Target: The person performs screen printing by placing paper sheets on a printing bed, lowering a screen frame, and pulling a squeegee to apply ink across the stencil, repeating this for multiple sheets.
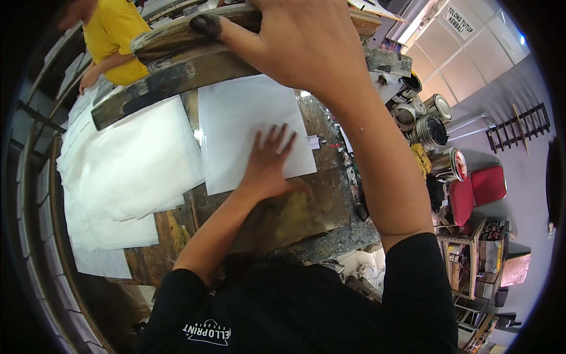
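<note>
My left hand (pixel 270 156) lies with fingers spread on a white sheet of paper (pixel 236 106), slightly blurred by motion. The sheet rests on a dark, paint-stained board (pixel 321 200). Above it, my right hand (pixel 300 50) grips the edge of a raised wooden frame (pixel 177 76); its thumb, blackened at the tip, lies along the wood, while its other fingers are cut off by the top edge. Left of the sheet, a loose pile of white sheets (pixel 130 159) spreads out, partly under the frame's lower bar.
Ink-stained cans (pixel 429 131) and a yellow rag (pixel 421 159) line the right side. Beyond them are red chairs (pixel 488 186) and a wooden shelf (pixel 463 265). A person in a yellow shirt (pixel 121 35) stands at the far left, near a long rack (pixel 44 194).
</note>
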Demonstrator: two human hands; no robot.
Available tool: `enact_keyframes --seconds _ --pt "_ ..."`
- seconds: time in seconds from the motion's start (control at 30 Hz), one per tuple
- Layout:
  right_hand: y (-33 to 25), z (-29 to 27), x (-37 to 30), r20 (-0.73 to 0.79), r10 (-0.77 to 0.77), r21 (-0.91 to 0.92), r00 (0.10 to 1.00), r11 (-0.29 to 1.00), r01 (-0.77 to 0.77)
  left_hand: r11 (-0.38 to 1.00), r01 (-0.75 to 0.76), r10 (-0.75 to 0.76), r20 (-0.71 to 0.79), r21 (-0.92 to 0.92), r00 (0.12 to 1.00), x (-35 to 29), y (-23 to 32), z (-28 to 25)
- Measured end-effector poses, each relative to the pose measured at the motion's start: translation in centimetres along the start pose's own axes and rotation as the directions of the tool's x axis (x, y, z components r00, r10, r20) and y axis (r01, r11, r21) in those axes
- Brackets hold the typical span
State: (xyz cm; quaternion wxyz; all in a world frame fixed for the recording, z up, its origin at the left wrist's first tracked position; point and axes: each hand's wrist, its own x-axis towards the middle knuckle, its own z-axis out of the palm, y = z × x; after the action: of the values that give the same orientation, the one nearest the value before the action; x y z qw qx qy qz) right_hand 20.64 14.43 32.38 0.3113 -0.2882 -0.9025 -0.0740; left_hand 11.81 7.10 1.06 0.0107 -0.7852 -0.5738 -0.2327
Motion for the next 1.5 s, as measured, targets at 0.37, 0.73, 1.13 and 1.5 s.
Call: enact_keyframes --seconds 0.37,0.73,1.13,1.5 --pt "2.3 8.1 -9.7 0.259 -0.208 0.065 0.943 0.978 0.198 0.259 0.237 -0.764 -0.049 -0.936 0.643 -13.9 -4.0 -17.2" --pt "8.2 26.7 -7.1 0.06 -0.075 -0.077 0.995 0.994 0.079 0.77 0.599 -0.638 -0.291 -0.22 0.713 -21.5 -3.9 -6.7" --pt "7.5 31.3 -7.8 0.093 -0.058 -0.23 0.994 0.97 0.078 0.792 0.577 -0.61 -0.302 -0.2 0.733 -21.4 -4.0 -6.8" --pt "-2.2 15.3 -20.9 0.38 0.013 -0.068 0.925 0.998 0.014 0.784 0.576 -0.621 -0.336 -0.233 0.708 -21.5 -3.8 -6.3"
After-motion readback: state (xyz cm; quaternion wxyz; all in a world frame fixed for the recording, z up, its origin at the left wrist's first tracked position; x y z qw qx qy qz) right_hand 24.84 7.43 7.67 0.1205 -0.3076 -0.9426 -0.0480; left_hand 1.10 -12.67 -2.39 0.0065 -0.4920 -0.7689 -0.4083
